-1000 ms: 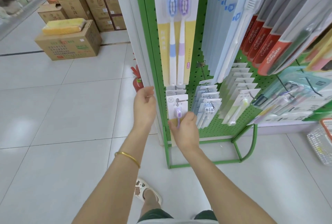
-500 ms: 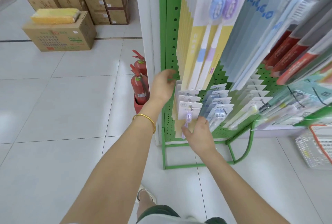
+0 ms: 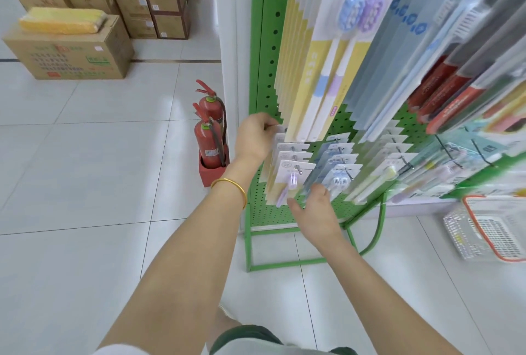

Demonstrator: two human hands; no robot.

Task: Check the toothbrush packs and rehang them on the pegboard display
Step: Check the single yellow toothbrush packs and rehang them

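A green pegboard display holds rows of toothbrush packs. On a low peg hangs a stack of small white packs with purple brushes. My left hand pinches the top edge of the rearmost packs of that stack. My right hand is under the stack's front pack, fingers curled at its bottom edge. Above hang tall yellow packs with a blue and a purple brush. To the right hang small blue packs and red-and-grey packs.
Two red fire extinguishers stand in a red holder left of the display. Cardboard boxes are stacked at the back left. A white-and-orange shopping basket sits on the tiled floor at the right. My foot is below.
My view has moved closer and left around the stand. My left hand went from the stand's edge to the back of the small pack stack; my right hand stays at the front pack's bottom.
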